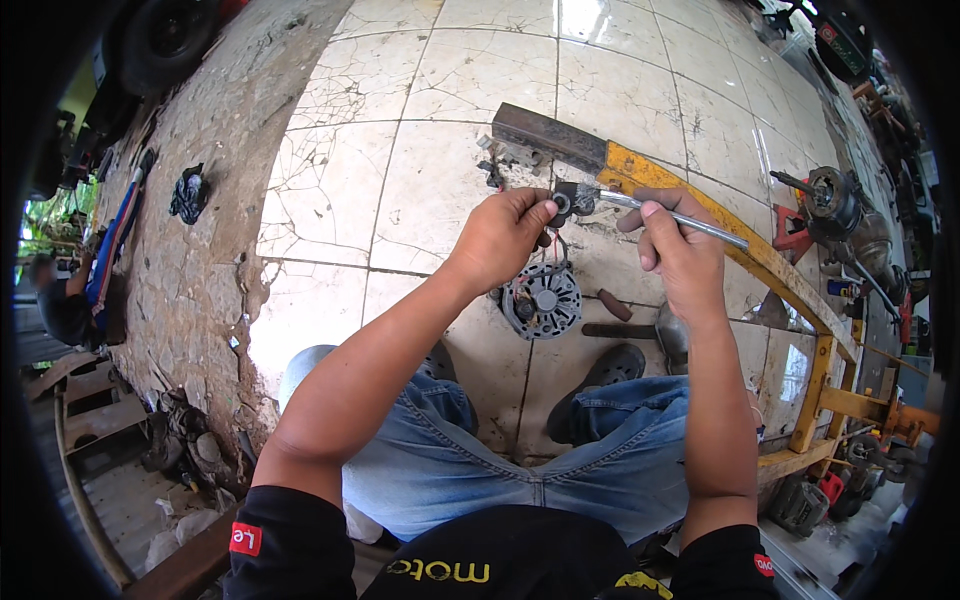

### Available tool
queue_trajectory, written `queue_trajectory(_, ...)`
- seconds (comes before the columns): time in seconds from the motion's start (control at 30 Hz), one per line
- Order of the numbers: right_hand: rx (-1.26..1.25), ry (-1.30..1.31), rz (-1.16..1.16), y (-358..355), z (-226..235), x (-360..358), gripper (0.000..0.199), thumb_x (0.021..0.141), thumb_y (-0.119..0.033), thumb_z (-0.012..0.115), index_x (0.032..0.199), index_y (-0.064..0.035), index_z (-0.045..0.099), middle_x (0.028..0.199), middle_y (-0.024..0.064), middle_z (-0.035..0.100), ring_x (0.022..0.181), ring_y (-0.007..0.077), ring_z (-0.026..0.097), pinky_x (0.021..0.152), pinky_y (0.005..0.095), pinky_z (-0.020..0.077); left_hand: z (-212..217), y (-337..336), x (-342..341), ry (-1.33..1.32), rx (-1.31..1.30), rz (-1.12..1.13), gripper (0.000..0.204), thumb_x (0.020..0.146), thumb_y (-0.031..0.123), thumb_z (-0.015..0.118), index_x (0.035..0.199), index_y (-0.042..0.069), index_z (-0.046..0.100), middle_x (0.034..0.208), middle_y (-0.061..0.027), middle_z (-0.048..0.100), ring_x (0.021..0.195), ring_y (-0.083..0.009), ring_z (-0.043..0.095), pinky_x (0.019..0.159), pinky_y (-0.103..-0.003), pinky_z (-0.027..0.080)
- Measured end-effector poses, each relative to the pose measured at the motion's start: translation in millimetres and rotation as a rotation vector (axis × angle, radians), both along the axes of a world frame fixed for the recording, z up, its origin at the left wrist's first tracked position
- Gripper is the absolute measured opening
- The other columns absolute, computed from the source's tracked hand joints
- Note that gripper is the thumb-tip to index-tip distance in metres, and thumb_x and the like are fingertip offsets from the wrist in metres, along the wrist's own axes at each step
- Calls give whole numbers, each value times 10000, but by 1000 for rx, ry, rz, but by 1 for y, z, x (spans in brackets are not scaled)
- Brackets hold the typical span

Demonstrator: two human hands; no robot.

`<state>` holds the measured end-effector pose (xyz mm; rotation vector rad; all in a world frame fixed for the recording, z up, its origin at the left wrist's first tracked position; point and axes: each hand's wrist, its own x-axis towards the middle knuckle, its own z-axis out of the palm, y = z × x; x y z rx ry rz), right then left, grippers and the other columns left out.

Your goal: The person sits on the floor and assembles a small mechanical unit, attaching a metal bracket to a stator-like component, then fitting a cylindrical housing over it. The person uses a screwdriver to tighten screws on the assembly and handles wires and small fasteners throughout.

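My left hand [503, 232] pinches a small dark part with a round hole [563, 204] between thumb and fingertips. In my right hand [682, 244] is a shiny metal rod [715, 230], gripped between thumb and fingers; it slants down to the right. Its left end meets or lies very close to the dark part; I cannot tell whether they touch. Just below, a round grey finned alternator housing [556, 297] rests on the floor between my feet, with thin wires running up from it toward my left hand.
A yellow metal beam [760, 243] with a dark square tube end [548, 138] crosses beyond my hands. A brown handle-like piece [615, 305] and a dark flat bar [612, 330] lie by my right foot. A red stand [792, 234] is at right. Another person sits far left.
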<state>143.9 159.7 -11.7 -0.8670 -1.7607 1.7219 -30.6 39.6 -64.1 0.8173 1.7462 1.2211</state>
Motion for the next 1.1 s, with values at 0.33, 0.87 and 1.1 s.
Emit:
queue_trajectory(0.33, 221, -115, 73, -4, -9, -3, 176, 951, -121, 589, 1047, 12, 654, 785, 53, 692, 580, 49, 505, 529, 214, 423, -23, -9, -7, 196, 110, -36, 291, 976, 230, 603, 1184, 38, 672, 852, -138, 703, 735, -166, 653, 708, -319, 509)
queue_trajectory(0.87, 433, -267, -40, 10, -23, 1, 174, 941, -107, 603, 1052, 15, 656, 772, 52, 685, 628, 58, 546, 570, 226, 451, -8, -2, -10, 115, -83, -66, 380, 1000, 184, 578, 1275, -77, 575, 993, -94, 708, 853, -116, 646, 803, -268, 529)
queue_trajectory(1.1, 253, -78, 33, -14, -15, -4, 164, 940, -94, 612, 1048, 21, 657, 783, 52, 691, 638, 69, 563, 587, 223, 451, -9, -3, -9, 120, -78, -102, 372, 1003, 172, 566, 1280, -78, 573, 1003, -97, 707, 856, -116, 647, 804, -267, 528)
